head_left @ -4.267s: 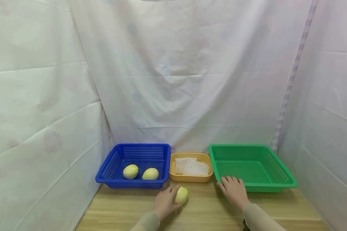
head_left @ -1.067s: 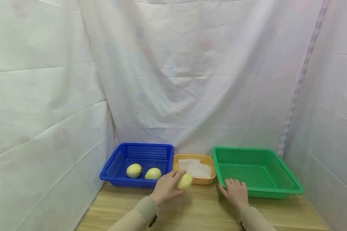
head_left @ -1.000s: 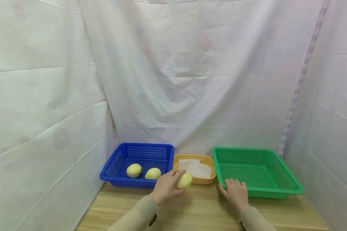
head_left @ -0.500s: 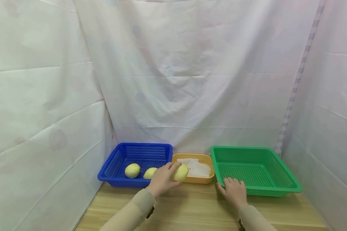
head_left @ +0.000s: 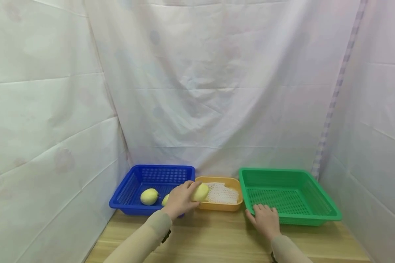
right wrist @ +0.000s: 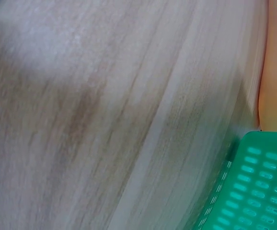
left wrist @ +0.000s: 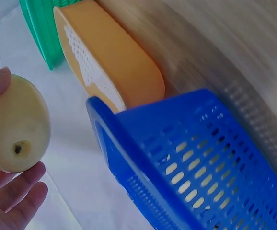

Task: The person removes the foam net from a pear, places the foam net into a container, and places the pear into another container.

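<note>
In the head view my left hand point(head_left: 180, 199) grips a pale yellow pear point(head_left: 200, 192), raised in front of the orange tray's left end. The left wrist view shows the pear's dark blossom end point(left wrist: 18, 147) between thumb and fingers. Left of it, a blue basket point(head_left: 123, 207) holds another pear point(head_left: 149, 197) and one more pear point(head_left: 165, 199), mostly hidden behind my hand. My right hand point(head_left: 266, 221) rests with its fingers over the near left corner of a green basket point(head_left: 311, 217); the right wrist view does not show this hand.
Between the baskets stands a small orange tray point(head_left: 218, 207) with white foam netting point(head_left: 224, 193) in it. All stand on a wooden table point(head_left: 217, 241). White cloth point(head_left: 197, 91) hangs behind and on both sides.
My left hand has lifted the pear from the table, then brought it back leftward towards the blue basket. The right hand has stayed at the green basket's corner.
</note>
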{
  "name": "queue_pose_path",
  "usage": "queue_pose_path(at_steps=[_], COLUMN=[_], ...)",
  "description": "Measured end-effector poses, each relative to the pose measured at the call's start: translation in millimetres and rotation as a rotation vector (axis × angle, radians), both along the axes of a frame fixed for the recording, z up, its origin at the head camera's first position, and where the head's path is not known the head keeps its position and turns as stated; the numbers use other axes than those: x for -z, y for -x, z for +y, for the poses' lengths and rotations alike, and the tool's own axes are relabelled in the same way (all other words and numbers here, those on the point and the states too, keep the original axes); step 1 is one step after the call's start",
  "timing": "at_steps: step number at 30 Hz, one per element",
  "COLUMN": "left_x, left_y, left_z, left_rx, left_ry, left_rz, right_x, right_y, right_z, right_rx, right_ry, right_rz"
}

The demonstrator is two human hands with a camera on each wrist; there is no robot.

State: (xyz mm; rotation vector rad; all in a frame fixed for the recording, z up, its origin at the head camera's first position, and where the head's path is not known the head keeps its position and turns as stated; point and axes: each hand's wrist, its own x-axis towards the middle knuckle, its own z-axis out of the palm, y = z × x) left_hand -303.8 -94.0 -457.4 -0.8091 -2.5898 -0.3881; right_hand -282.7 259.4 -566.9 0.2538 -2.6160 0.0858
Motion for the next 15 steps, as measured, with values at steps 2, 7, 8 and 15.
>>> queue_pose_path(at_steps=[2,7,8,15], left_x=[-2.0,-5.2,-5.6,-9.9], left_y=[1.6,7.0,8.3,15.9], left_z=[-2.6,-9.5,-10.9,-21.8], left_rx=[-0.009,-0.023,-0.026,-0.044], left_ry=[0.001,0.008,0.011,0.022], left_rz=[0.013,-0.004,-0.009,0.015], right_x=[-0.1,-0.2,-0.2,-0.9], right_y=[0.1,-0.6,-1.0,-2.2], right_z=[-0.5,-0.8,-0.8,-0.4], right_rx=[-0.003,-0.004,-0.002,-0.003], right_ry=[0.000,-0.005,-0.007,0.004], right_rz=[0.010,0.016,0.015,0.014])
